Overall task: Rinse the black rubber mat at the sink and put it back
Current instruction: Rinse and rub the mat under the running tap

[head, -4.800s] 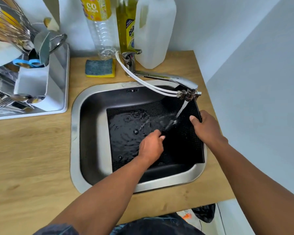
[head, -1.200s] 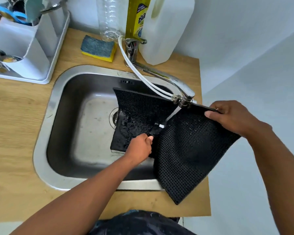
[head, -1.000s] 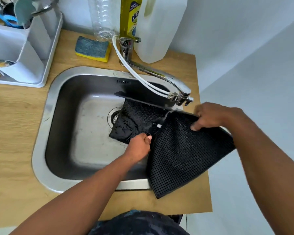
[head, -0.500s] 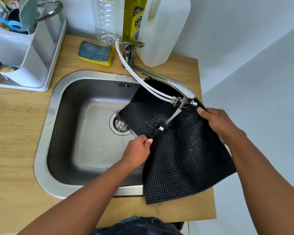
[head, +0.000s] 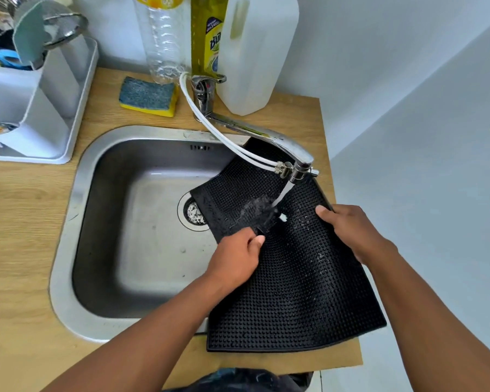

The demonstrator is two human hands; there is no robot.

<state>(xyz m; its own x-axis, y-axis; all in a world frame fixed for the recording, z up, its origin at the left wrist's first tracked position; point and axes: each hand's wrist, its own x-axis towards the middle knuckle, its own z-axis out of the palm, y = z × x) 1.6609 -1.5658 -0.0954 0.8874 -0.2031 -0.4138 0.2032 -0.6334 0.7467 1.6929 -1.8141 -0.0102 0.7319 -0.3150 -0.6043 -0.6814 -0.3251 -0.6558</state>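
Observation:
The black rubber mat (head: pixel 300 281), studded side up, hangs tilted over the right rim of the steel sink (head: pixel 65 278). Its upper part dips into the basin near the drain (head: pixel 194 212); its lower corner hangs over the counter's front edge. My left hand (head: pixel 238 258) pinches the mat's left edge at the middle. My right hand (head: pixel 348 230) grips its right edge. Water runs from the chrome tap (head: pixel 297 157) and splashes on the mat just above my left hand.
A blue and yellow sponge (head: pixel 147 96), a clear bottle (head: pixel 161 38), a yellow soap bottle (head: pixel 208 38) and a white jug (head: pixel 255 52) stand behind the sink. A white dish rack (head: pixel 40 108) with utensils sits at the left. A white wall (head: pixel 422 137) is close on the right.
The mat has been lifted off the sink floor, turned studded side up and spread flatter. Both hands have kept their grip and the drain has come into view.

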